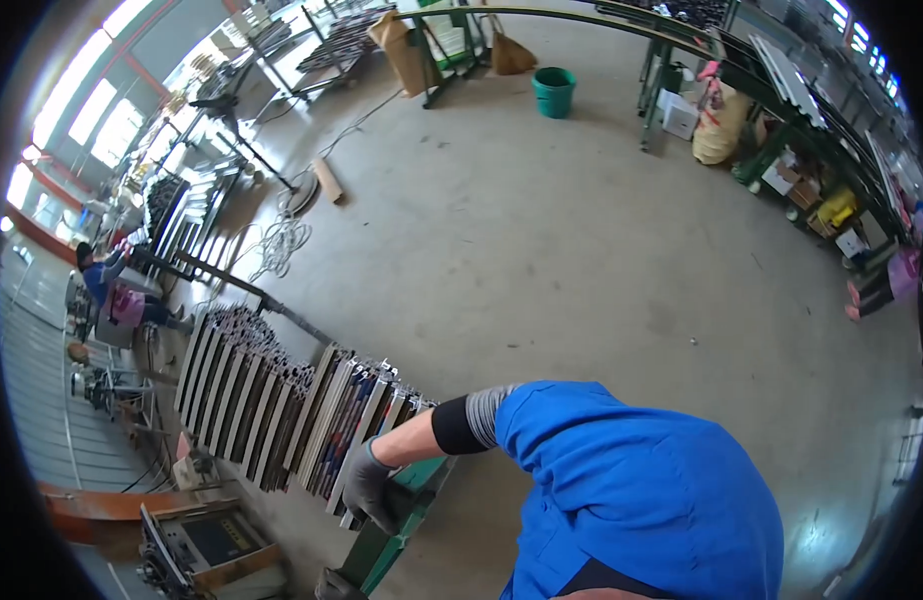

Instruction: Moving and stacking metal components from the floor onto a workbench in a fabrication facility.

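My right hand [369, 490], in a grey glove, reaches down to the near end of a row of long metal profiles [326, 430]. Its fingers curl downward beside the profile ends, over a green metal beam [389, 550]; what they hold, if anything, is hidden. My left hand [336, 586], also in a grey glove, shows only partly at the lower edge, by the lower end of that beam. Its fingers cannot be made out. The profiles stand side by side in a slanting stack, pale and dark, some with blue and red stripes.
A control box [216, 545] sits at the lower left. A dark bar [271, 300] runs behind the stack. One person [111, 285] works at the left; another [886, 280] is at the right edge. A green bucket [553, 92] and green-framed benches [831, 150] stand farther off.
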The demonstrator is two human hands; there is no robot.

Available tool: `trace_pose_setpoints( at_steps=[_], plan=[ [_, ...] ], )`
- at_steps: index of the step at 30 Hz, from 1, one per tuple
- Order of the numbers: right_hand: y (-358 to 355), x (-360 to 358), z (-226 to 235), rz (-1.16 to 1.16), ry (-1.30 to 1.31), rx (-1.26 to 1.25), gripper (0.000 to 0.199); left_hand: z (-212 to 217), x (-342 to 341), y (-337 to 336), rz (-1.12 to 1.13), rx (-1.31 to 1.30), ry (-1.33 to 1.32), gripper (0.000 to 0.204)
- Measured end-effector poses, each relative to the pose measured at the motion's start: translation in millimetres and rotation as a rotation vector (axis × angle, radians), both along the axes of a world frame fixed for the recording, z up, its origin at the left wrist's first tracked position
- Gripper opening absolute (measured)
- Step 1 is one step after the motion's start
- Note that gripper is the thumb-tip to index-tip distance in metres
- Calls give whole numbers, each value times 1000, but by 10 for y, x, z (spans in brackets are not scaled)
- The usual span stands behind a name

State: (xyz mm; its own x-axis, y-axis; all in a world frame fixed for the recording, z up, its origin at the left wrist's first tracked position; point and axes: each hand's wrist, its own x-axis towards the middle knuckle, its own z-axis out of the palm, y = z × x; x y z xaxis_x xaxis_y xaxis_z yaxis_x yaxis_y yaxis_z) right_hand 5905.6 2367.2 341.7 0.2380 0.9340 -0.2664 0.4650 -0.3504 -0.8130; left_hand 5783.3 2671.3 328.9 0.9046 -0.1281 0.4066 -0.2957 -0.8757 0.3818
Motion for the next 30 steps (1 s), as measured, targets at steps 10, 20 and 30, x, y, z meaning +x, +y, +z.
trace_pose_setpoints(
  at_steps=[10, 20, 30],
  plan=[
    [514, -1872, 943, -419, -881, 99, 38, 1385, -1362, 110, 390, 96, 356, 51],
    [-1039, -2460, 689, -405, -944, 225, 26, 1319, -2216, -1496, 492, 167, 313, 60],
    [-4048, -2447, 668, -444, -854, 277, 32, 553, -2168, -3947, 313, 225, -177, 43]
  ],
)
